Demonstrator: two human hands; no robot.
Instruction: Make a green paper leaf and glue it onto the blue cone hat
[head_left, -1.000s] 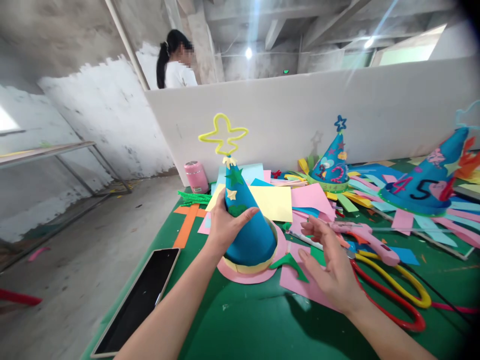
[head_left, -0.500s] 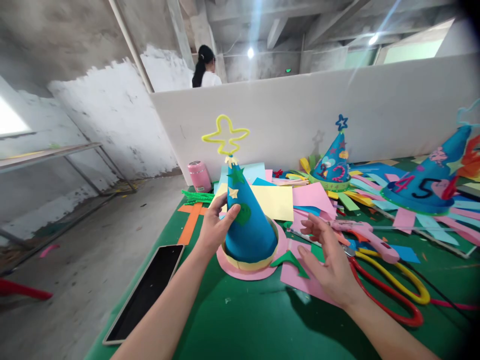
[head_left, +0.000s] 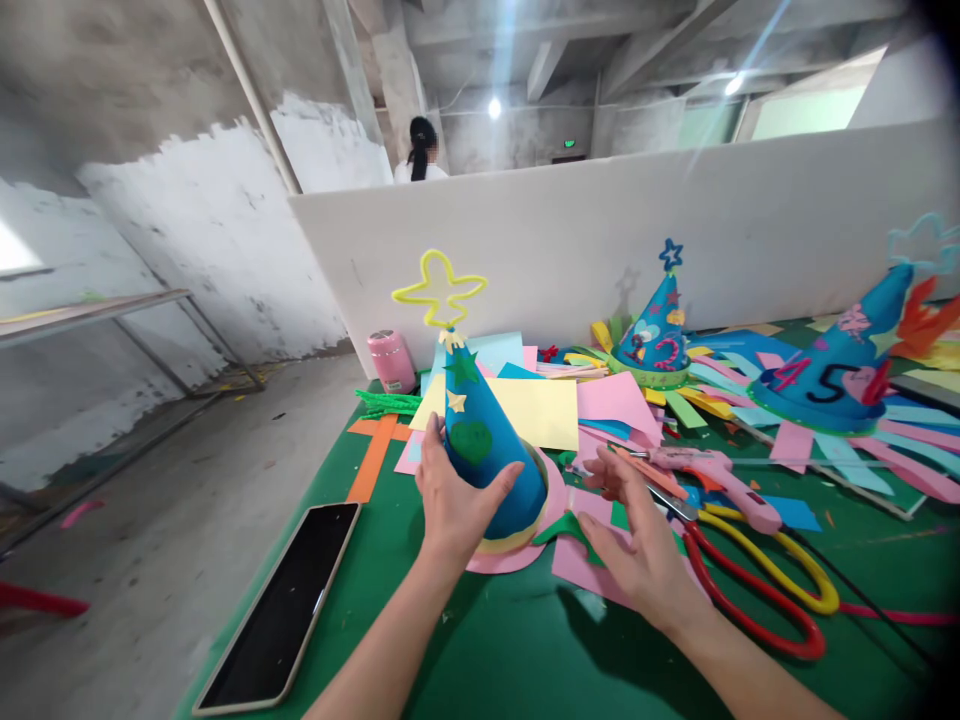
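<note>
A blue cone party hat (head_left: 499, 450) stands in front of me, decorated with green shapes, a cream star and a yellow pipe-cleaner shape (head_left: 439, 290) on its tip. Its pink brim (head_left: 551, 490) lies on the green table. My left hand (head_left: 457, 500) grips the lower cone, fingers along the left side and thumb across the front. To the right, my right hand (head_left: 637, 550) hovers open, fingers apart, holding nothing. Beneath it lie pink paper (head_left: 585, 570) and a green paper piece (head_left: 562, 528). Scissors (head_left: 750, 590) with red and yellow handles lie beside it.
A pink glue gun (head_left: 720, 478) rests behind the scissors. Two more blue hats (head_left: 656, 335) (head_left: 840, 365) stand among paper strips. A phone (head_left: 281, 605) lies near the left edge, with a pink canister (head_left: 391, 360) at the back. A white partition (head_left: 540, 240) stands behind; a person is beyond it.
My left hand has slid down and right over the cone, from its upper left side to its lower front. The right hand stays open beside the hat. The view has shifted slightly.
</note>
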